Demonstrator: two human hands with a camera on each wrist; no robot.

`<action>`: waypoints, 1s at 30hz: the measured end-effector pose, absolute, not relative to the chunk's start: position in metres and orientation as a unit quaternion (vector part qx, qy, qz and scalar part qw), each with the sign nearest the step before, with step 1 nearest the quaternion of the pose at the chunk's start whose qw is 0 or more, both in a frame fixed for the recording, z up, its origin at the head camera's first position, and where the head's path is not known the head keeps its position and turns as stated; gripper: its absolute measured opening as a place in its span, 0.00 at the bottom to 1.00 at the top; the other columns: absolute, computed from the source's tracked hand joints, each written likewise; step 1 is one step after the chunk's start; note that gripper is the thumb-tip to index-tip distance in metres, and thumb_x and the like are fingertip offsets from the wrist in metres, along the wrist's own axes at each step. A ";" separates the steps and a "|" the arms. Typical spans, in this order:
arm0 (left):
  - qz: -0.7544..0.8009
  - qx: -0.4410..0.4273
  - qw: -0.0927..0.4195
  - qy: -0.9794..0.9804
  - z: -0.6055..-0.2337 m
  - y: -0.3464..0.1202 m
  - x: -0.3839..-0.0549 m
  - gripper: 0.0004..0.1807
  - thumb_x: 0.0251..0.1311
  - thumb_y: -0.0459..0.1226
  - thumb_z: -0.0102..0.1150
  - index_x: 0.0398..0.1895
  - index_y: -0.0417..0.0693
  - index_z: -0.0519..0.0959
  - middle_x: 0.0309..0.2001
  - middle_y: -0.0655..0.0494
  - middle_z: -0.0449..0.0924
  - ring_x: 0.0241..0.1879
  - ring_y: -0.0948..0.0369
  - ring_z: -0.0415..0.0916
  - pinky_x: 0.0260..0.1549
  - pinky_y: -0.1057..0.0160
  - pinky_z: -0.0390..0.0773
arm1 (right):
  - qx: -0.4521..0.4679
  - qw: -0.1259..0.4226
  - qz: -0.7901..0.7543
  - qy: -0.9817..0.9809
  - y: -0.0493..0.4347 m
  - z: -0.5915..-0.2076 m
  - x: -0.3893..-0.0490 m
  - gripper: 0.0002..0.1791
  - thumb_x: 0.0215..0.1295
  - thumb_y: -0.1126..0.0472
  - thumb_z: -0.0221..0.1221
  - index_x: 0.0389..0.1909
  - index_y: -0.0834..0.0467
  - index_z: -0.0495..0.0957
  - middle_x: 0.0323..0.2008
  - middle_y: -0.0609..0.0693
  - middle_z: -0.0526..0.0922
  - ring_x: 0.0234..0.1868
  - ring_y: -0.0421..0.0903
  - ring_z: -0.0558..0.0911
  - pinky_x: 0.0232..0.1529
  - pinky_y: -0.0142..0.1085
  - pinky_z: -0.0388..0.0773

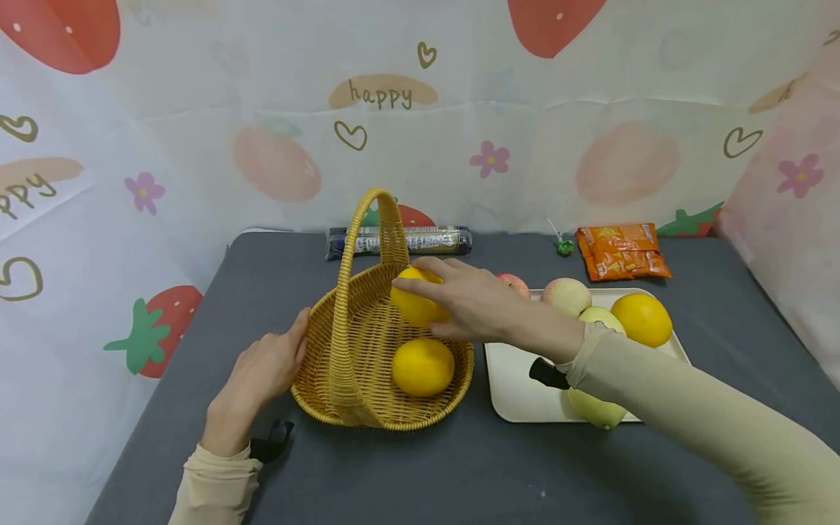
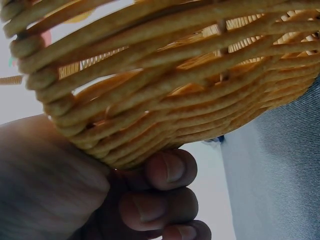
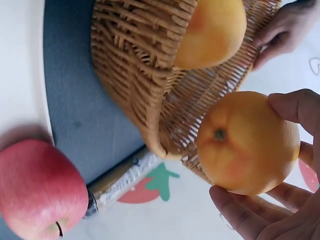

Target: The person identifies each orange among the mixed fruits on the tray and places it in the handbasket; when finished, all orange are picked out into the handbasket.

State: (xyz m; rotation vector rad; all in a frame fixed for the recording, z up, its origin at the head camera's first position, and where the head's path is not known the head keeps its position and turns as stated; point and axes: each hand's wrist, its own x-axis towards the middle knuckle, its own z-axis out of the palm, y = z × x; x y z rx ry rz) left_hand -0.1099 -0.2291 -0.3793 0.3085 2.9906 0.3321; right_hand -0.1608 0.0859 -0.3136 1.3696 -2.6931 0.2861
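Note:
A yellow wicker basket (image 1: 370, 328) with a tall arched handle stands on the table, tilted slightly in the head view. My left hand (image 1: 262, 368) grips its left rim, and the left wrist view has the curled fingers (image 2: 170, 170) right at the woven edge. Over the basket's right side, my right hand (image 1: 482, 302) holds an orange (image 3: 245, 145) between thumb and fingers. Another orange (image 1: 423, 367) lies inside the basket, toward the front right.
Right of the basket, a white tray (image 1: 525, 394) bears a peach (image 1: 566, 295), pale green fruits (image 1: 597, 410) and an orange (image 1: 642, 319). A red apple (image 3: 42, 187) is nearby. Behind lie a long dark package (image 1: 440, 240), a lollipop (image 1: 564, 246) and an orange snack bag (image 1: 620, 251).

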 end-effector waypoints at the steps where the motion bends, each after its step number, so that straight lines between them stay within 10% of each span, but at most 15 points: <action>1: 0.109 0.102 0.059 0.987 -0.379 -0.229 -0.110 0.28 0.74 0.38 0.42 0.74 0.41 0.55 0.15 0.51 0.65 0.13 0.57 0.61 0.15 0.60 0.59 | 0.449 0.049 0.092 -0.887 0.083 -0.315 -0.161 0.36 0.60 0.53 0.65 0.70 0.45 0.66 0.68 0.58 0.67 0.61 0.59 0.76 0.39 0.49 0.82; 30: 0.111 0.093 0.075 0.987 -0.378 -0.229 -0.111 0.28 0.75 0.39 0.41 0.75 0.44 0.54 0.17 0.52 0.65 0.14 0.58 0.61 0.16 0.61 0.60 | 0.472 -0.053 0.049 -0.879 0.065 -0.350 -0.169 0.31 0.62 0.63 0.63 0.67 0.46 0.71 0.63 0.59 0.70 0.56 0.56 0.77 0.42 0.47 0.81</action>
